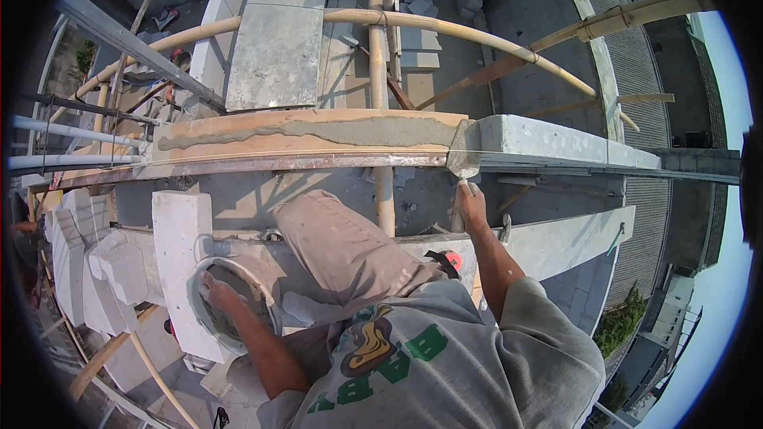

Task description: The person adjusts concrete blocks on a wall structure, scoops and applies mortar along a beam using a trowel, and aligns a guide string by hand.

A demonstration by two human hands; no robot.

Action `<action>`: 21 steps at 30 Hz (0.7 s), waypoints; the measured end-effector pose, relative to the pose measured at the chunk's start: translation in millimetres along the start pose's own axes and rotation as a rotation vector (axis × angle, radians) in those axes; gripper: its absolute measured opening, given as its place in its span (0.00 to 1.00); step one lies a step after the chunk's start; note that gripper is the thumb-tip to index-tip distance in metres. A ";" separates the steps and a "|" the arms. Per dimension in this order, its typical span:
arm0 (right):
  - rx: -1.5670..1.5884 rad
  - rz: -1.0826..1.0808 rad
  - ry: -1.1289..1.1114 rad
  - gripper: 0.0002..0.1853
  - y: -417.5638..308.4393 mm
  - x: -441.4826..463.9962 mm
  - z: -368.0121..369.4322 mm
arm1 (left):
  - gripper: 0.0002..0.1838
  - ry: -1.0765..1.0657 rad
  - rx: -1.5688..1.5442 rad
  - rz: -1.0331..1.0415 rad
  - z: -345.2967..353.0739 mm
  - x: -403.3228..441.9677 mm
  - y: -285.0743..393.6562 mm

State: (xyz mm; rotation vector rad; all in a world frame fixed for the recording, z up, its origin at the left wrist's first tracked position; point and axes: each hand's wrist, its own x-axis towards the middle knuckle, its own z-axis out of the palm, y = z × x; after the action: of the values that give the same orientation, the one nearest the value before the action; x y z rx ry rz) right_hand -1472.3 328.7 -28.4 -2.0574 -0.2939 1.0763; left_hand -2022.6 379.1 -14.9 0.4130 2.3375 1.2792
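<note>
My right hand (472,202) is closed round the handle of a trowel (463,157). Its mortar-smeared blade rests at the joint between a ledge and a pale block (548,139). Along the orange-brown ledge (238,143) runs an uneven strip of grey wet mortar (342,132), thicker toward the trowel. A taut string lies along the ledge's near edge. My left hand (222,294) reaches over a round bucket (274,314) with grey mortar inside. Its fingers appear curled at the bucket's far left rim, partly hard to make out.
Bamboo poles (469,44) cross above and beyond the ledge, with one upright pole (377,48) behind it. Pale blocks (119,262) are stacked at left, and a tall block (181,230) stands by the bucket. A long plank (564,242) lies at right. A drop shows beyond the right edge.
</note>
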 end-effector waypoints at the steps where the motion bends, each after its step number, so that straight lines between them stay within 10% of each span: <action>1: -0.019 -0.005 0.000 0.17 2.5 -1.2 -0.2 | 0.24 0.004 0.033 0.033 -5.5 0.8 2.8; 7: -0.168 -0.224 -0.039 0.18 96.0 6.0 -23.1 | 0.25 0.008 -0.038 0.012 -16.9 -5.9 18.8; 11: 0.087 0.163 -0.107 0.20 6.1 -62.7 -4.7 | 0.25 -0.001 -0.019 0.020 -29.0 -8.5 23.9; 21: 0.001 0.062 -0.508 0.18 -44.2 -69.8 152.0 | 0.22 0.026 -0.251 0.051 -71.7 5.2 26.6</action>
State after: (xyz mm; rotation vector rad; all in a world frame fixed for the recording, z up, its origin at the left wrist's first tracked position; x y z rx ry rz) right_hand -1626.8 403.2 -5.9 -1.7736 -0.4822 1.6304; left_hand -2062.4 344.1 40.4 0.3774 2.1624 1.5867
